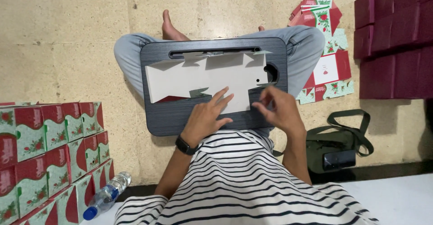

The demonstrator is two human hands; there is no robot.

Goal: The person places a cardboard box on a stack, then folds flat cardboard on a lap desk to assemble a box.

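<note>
A flat, unfolded cardboard box blank (203, 78) lies white side up on a dark lap tray (164, 116) resting across my crossed legs. My left hand (208, 116), with a black band on its wrist, presses flat on the near edge of the blank, fingers spread. My right hand (278, 109) pinches the blank's right near corner with bent fingers. Red and green printed flaps peek out from under the white sheet.
Stacked red-and-green assembled boxes (49, 153) stand at my left, with a plastic water bottle (107, 194) beside them. Flat printed blanks (327, 62) lie on the floor at right, next to maroon boxes (394, 40). A green bag (338, 146) with a phone (338, 160) sits near my right elbow.
</note>
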